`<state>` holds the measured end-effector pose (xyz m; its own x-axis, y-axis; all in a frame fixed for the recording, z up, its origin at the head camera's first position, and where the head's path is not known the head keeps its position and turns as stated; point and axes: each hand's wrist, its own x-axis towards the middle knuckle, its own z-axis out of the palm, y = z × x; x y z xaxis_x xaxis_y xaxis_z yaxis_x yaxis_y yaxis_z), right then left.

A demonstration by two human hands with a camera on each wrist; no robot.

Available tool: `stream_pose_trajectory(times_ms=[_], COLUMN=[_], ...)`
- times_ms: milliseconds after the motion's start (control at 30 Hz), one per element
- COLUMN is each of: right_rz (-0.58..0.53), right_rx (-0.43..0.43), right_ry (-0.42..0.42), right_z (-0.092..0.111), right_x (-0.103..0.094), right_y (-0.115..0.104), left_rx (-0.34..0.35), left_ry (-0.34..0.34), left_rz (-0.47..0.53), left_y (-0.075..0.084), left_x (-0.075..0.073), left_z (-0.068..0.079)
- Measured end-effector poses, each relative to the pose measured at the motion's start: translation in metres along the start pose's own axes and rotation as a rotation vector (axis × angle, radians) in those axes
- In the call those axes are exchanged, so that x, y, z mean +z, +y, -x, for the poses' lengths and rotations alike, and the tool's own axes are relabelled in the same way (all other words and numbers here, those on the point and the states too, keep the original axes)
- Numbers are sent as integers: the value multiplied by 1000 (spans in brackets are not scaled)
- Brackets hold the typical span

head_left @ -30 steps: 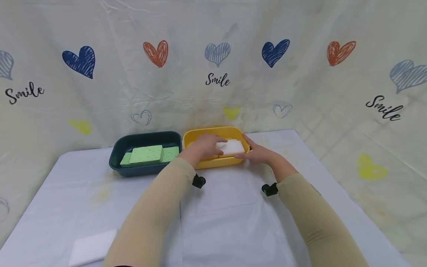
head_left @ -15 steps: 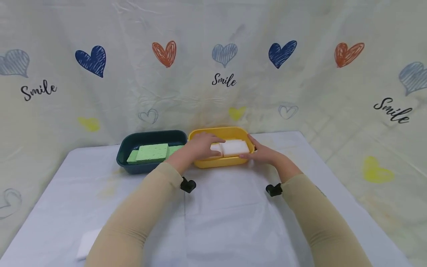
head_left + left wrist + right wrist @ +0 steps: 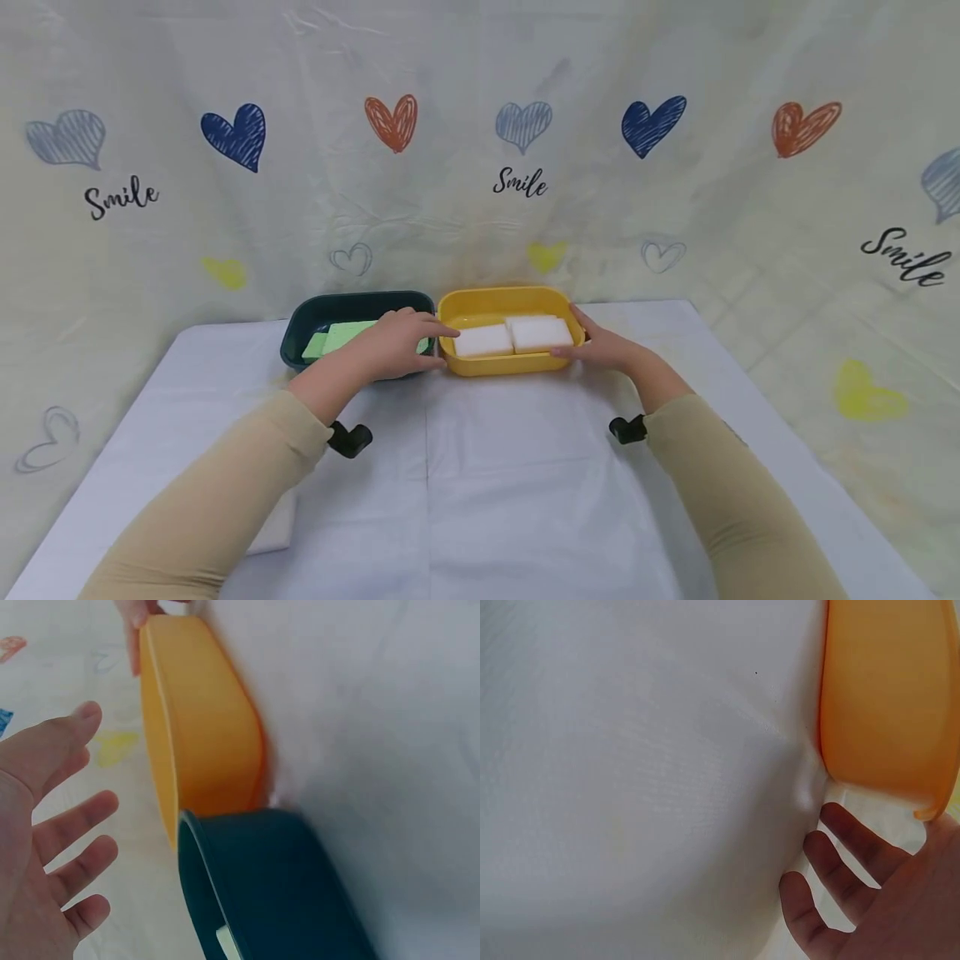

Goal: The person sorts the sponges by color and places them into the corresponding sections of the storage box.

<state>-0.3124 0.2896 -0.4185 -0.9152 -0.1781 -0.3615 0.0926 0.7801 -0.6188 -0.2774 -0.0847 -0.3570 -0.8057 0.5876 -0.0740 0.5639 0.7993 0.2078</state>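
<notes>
Two white-topped sponges (image 3: 483, 341) lie side by side in the yellow bin (image 3: 510, 366). At the bin's right end my right hand (image 3: 600, 346) holds the rim, with the thumb at the front and the other fingers outside; in the right wrist view those fingers (image 3: 844, 881) reach down beside the end wall. My left hand (image 3: 397, 343) hovers over the dark green bin (image 3: 360, 302), its fingers loosely spread and nothing in them, as the left wrist view confirms. Pale green sponges (image 3: 348, 332) in that bin are partly hidden behind the left hand.
Both bins stand side by side at the back of a white-covered table (image 3: 510, 483). A flat white piece (image 3: 274, 529) lies at the lower left, mostly hidden by the left forearm. A curtain (image 3: 450, 200) printed with hearts hangs just behind the bins.
My left hand has moved left, out of the yellow bin and over to the green one, uncovering the left white sponge. The right hand keeps its place at the yellow bin.
</notes>
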Motion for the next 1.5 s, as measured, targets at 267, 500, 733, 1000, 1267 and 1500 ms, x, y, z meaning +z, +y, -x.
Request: stream_pose_trajectory(times_ms=[267,500,733,1000,1267,1500], right_rz=[4,23,35,35,28,28], right_rx=[-3,-8,6,-3,-2,0], right_ry=[2,7,9,3,6,2], right_z=[-1,-1,0,0,-2,-3], right_x=[0,0,0,1,0,0], right_y=[3,1,-2,-2,0,0], left_rx=[4,2,-106,-288,-279,-279], left_ry=[-31,-58,-142,-267,-274,-280], left_rz=[20,35,177,344,361,369], left_y=[-25,-42,-63,-74,-82,-82], left_x=[6,9,17,34,53,54], left_z=[58,113,163,202,215,213])
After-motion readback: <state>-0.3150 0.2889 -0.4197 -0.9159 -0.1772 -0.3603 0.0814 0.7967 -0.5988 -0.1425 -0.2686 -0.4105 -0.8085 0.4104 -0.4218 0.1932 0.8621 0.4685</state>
